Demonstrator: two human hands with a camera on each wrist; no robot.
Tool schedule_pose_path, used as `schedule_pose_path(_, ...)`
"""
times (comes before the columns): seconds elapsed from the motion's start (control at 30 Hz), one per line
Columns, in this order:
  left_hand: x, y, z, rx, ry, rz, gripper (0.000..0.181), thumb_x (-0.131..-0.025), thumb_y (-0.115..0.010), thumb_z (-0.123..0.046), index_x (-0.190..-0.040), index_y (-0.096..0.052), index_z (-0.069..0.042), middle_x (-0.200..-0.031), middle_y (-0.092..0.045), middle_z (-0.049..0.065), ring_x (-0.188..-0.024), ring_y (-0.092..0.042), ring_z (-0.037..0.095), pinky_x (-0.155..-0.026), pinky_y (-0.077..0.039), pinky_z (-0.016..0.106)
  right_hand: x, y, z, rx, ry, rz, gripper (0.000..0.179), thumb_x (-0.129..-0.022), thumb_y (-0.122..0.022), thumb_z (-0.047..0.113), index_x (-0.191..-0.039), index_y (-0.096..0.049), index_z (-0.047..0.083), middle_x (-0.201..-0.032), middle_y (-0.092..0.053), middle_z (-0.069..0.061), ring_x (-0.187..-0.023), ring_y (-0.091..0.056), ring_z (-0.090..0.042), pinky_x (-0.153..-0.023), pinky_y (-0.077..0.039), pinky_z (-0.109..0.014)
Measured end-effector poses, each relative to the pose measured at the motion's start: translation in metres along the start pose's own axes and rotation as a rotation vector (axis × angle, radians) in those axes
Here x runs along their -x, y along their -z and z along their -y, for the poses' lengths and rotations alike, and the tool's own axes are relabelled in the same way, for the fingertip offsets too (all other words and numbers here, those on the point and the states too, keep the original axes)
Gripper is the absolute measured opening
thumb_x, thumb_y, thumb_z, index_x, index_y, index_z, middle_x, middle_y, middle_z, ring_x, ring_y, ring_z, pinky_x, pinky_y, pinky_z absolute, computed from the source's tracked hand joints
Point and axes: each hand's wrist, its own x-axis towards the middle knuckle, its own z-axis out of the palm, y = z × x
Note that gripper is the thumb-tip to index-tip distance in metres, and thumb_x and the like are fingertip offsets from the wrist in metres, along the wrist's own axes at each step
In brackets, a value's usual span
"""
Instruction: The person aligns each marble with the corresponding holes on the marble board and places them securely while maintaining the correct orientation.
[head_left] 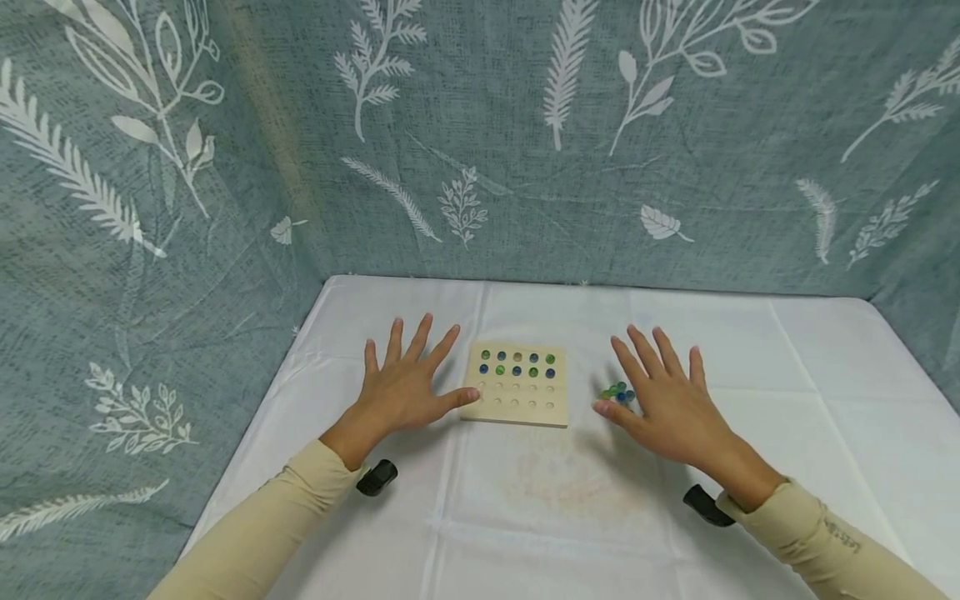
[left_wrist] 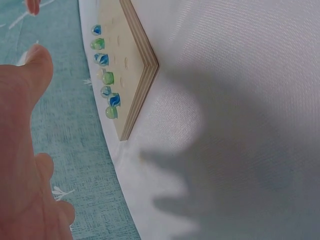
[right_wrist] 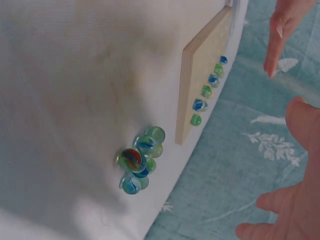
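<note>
A pale wooden board (head_left: 525, 396) lies on the white cloth, with rows of small round hollows. Green and blue glass marbles (head_left: 517, 371) fill its two far rows; the two near rows show bare hollows. My left hand (head_left: 405, 392) is spread at the board's left side, its thumb over the left edge, holding nothing. To the right of the board sits a cluster of loose marbles (head_left: 618, 392), one with a red swirl (right_wrist: 132, 159) in the right wrist view. Just right of that cluster hovers my right hand (head_left: 671, 408), fingers spread and holding nothing.
A white cloth (head_left: 525, 533) covers the table, faintly stained in front of the board. Teal leaf-patterned curtains (head_left: 495, 125) hang behind and to the left. A black wrist device (head_left: 377, 477) sits under the left cuff, another (head_left: 707, 506) under the right.
</note>
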Motion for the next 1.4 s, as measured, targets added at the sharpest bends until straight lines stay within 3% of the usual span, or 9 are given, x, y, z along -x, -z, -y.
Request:
schedule_pose_path(0.27, 0.003, -0.001, 0.004, -0.017, 0.008, 0.009, 0.099, -0.09, -0.053, -0.082, -0.168, -0.013, -0.037, -0.179, 0.0, 0.008, -0.162, 0.01, 0.048, -0.12, 0.004, 0.08, -0.002, -0.005, 0.007, -0.009, -0.001, 0.015, 0.094, -0.099, -0.057, 0.067, -0.168, -0.021, 0.016, -0.177, -0.013, -0.014, -0.162, -0.005, -0.047, -0.12, 0.001, -0.08)
schedule_pose_path(0.63, -0.002, -0.004, 0.008, -0.02, -0.006, 0.027, 0.1, -0.09, -0.054, -0.082, -0.168, -0.012, -0.037, -0.178, 0.002, 0.008, -0.162, 0.009, 0.048, -0.121, 0.004, 0.079, -0.004, -0.01, 0.006, -0.015, 0.001, 0.012, 0.092, -0.099, -0.057, 0.066, -0.168, -0.022, 0.015, -0.176, -0.014, -0.015, -0.162, -0.006, -0.048, -0.12, 0.0, -0.08)
schedule_pose_path(1.4, -0.01, -0.01, 0.012, 0.025, -0.009, 0.128, 0.1, -0.09, -0.056, -0.079, -0.169, -0.011, -0.036, -0.178, 0.002, 0.008, -0.162, 0.01, 0.046, -0.121, 0.005, 0.079, -0.007, -0.026, 0.007, -0.027, 0.011, -0.002, 0.092, -0.098, -0.058, 0.066, -0.166, -0.027, 0.014, -0.175, -0.019, -0.017, -0.162, -0.009, -0.048, -0.119, -0.003, -0.08)
